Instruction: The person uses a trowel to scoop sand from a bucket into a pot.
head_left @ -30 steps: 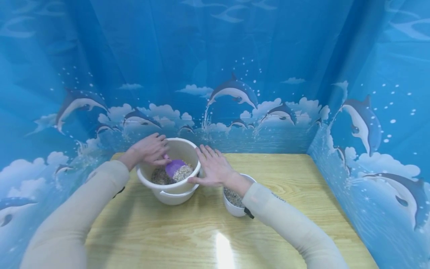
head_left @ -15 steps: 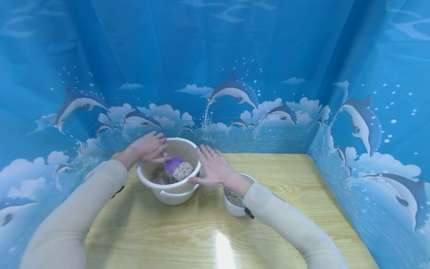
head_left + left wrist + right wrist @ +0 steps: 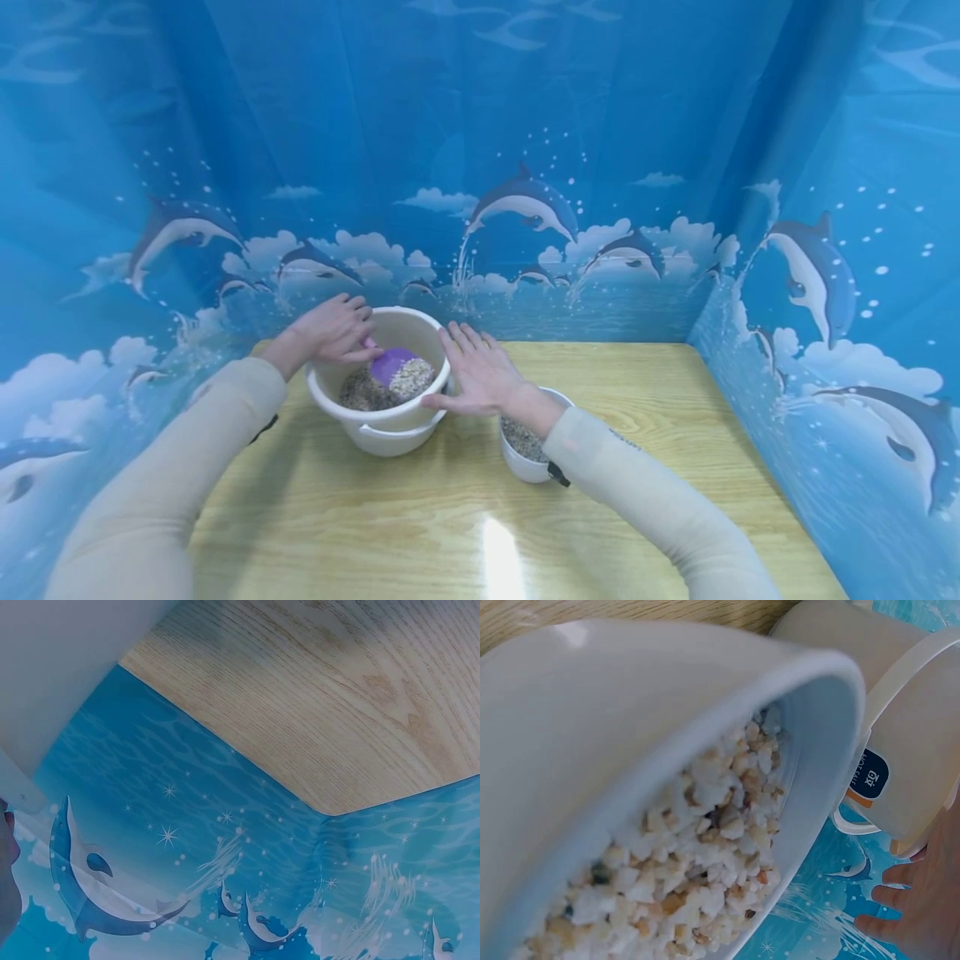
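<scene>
In the head view, my left hand (image 3: 335,329) grips the pinkish handle of a purple scoop (image 3: 390,365) inside a white bucket (image 3: 386,442). Pale gravel (image 3: 412,378) fills the scoop's front, above darker gravel (image 3: 366,393) at the bucket's bottom. Against the bucket's right rim rests my right hand (image 3: 480,371), its fingers straight and spread. Beneath the right wrist stands a smaller white container (image 3: 531,471) with gravel, partly hidden. Its mixed white and tan stones (image 3: 697,855) show close up in the right wrist view. Only a sliver of the left hand appears in the left wrist view.
A wooden table (image 3: 390,533) carries both containers. Blue curtains (image 3: 615,100) printed with dolphins enclose its back and sides. The bucket's handle (image 3: 397,432) hangs down at the front. A dark label (image 3: 870,776) marks the bucket's side.
The scoop with its gravel has risen slightly inside the bucket, along with my left hand. My right hand stays at the rim, and both containers keep their places.
</scene>
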Demonstrator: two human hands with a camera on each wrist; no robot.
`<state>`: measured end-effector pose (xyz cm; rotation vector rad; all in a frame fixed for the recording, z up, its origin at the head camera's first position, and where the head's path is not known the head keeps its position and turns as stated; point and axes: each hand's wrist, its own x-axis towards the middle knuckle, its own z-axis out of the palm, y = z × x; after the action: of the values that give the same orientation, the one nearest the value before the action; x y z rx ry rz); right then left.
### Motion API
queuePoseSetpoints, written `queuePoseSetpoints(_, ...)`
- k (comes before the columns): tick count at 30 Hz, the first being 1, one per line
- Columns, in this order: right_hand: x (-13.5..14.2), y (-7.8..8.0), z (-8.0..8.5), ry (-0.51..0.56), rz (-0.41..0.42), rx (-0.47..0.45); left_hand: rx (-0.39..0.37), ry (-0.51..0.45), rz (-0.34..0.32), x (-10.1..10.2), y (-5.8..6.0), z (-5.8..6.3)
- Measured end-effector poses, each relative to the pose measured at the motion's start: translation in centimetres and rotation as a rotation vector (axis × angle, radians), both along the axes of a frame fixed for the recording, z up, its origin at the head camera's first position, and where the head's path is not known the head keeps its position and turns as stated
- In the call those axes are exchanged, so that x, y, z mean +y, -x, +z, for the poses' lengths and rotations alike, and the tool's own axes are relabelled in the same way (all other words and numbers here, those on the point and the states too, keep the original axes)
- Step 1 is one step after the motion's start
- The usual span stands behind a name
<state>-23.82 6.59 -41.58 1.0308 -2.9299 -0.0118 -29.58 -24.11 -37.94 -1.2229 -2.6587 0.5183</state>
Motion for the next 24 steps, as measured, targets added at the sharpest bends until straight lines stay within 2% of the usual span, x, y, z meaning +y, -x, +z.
queuePoseSetpoints(12, 0.0, 0.1, 0.1, 0.002, -0.011, -0.01, -0.005, -0.005, 0.019, 0.4, 0.1, 0.6)
queuePoseSetpoints(24, 0.6, 0.2, -0.1, -0.004, 0.022, 0.019, 0.015, -0.028, -0.014, 0.8, 0.1, 1.4)
